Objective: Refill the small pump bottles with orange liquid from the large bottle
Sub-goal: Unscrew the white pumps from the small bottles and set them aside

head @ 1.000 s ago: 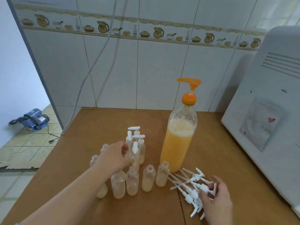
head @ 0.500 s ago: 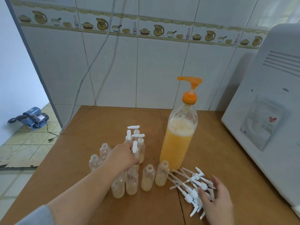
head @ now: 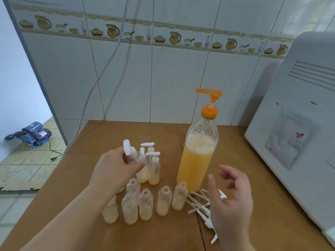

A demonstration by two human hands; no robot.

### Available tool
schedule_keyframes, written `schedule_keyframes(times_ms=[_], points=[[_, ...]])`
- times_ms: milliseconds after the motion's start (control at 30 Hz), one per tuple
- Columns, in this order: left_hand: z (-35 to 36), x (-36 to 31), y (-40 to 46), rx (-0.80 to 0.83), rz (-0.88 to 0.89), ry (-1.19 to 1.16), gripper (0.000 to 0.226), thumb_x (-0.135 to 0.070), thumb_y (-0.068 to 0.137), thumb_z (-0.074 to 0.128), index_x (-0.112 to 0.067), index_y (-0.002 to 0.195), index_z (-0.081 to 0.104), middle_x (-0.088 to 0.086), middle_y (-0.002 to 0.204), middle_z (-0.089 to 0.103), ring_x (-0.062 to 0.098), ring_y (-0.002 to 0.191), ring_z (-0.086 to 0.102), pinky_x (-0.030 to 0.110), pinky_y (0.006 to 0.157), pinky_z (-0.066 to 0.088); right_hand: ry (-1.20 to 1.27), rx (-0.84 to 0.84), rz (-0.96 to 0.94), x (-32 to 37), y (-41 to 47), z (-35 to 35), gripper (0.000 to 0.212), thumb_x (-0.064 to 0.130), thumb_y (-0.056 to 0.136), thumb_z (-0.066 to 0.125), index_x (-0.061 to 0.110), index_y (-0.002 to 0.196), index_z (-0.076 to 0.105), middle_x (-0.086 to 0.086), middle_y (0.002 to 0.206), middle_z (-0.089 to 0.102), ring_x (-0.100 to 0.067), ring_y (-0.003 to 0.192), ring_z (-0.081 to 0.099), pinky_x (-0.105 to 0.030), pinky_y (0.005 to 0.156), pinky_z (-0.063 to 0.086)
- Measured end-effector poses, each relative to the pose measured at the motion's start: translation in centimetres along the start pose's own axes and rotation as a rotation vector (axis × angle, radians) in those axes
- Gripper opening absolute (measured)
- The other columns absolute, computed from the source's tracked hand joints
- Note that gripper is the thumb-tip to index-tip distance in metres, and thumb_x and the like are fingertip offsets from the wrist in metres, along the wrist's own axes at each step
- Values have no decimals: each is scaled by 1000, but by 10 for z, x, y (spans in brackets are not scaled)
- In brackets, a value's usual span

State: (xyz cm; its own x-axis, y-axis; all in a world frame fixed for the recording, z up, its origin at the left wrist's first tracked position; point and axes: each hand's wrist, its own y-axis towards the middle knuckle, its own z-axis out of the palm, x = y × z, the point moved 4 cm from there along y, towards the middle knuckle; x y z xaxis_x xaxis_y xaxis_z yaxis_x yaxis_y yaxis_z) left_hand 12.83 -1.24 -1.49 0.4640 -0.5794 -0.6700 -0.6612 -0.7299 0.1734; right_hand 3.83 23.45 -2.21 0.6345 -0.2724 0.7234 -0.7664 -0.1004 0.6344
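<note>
Now left hand [head: 116, 169] around a pump bottle [head: 135, 158] (tilted), right hand [head: 230, 198] loose, empty.

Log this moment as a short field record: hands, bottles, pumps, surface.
left hand: grips a small pump bottle, lifted and tilted, white pump on
right hand: open above the loose pumps, holding nothing
large bottle: upright, orange pump fitted, orange liquid with foam on top
capped small bottles: standing left of the large bottle, partly filled
open small bottles: standing in front, no pumps, a little liquid in each
loose white pumps: heaped on the table by the large bottle's base
table: brown board top
</note>
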Motion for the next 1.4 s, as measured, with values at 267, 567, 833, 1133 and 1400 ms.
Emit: schedule_keyframes(times_ms=[267, 567, 833, 1133, 1400], points=[[2, -13, -31, 36, 19, -836, 39, -48, 74, 73, -14, 92, 67, 10, 81, 68, 27, 75, 66, 43, 70, 56, 418, 670, 400, 77, 30, 68, 26, 24, 82, 69, 31, 106, 62, 2, 94, 61, 0, 73, 54, -13, 66, 51], [5, -31, -50, -6, 335, -406, 23, -43, 78, 64, -35, 99, 61, -18, 89, 60, 5, 85, 59, 16, 72, 48, 177, 696, 175, 92, 38, 69, 8, 29, 79, 72, 28, 87, 69, 5, 86, 62, -2, 72, 56, -17, 63, 49], [10, -32, -51, 363, 216, -938, 49, -55, 74, 63, -9, 89, 61, 10, 72, 52, 21, 64, 47, 37, 61, 42, 555, 777, 479, 76, 51, 54, 59, 16, 85, 63, 29, 138, 40, 6, 102, 72, -4, 98, 65, -22, 84, 46], [2, -41, -40, 334, 372, -747, 45, -61, 74, 61, -22, 96, 66, 10, 71, 57, 16, 65, 51, 32, 64, 43, 614, 632, 504, 73, 57, 38, 57, 24, 60, 74, 20, 116, 61, -2, 94, 73, -11, 92, 68, -22, 78, 49], [8, -35, -23, 129, 458, -208, 38, -64, 71, 56, -37, 97, 58, -17, 87, 60, 3, 88, 56, 19, 77, 44, 476, 364, 413, 69, 74, 7, 19, 14, 73, 74, 23, 90, 70, 7, 84, 71, -2, 74, 66, -14, 60, 52]])
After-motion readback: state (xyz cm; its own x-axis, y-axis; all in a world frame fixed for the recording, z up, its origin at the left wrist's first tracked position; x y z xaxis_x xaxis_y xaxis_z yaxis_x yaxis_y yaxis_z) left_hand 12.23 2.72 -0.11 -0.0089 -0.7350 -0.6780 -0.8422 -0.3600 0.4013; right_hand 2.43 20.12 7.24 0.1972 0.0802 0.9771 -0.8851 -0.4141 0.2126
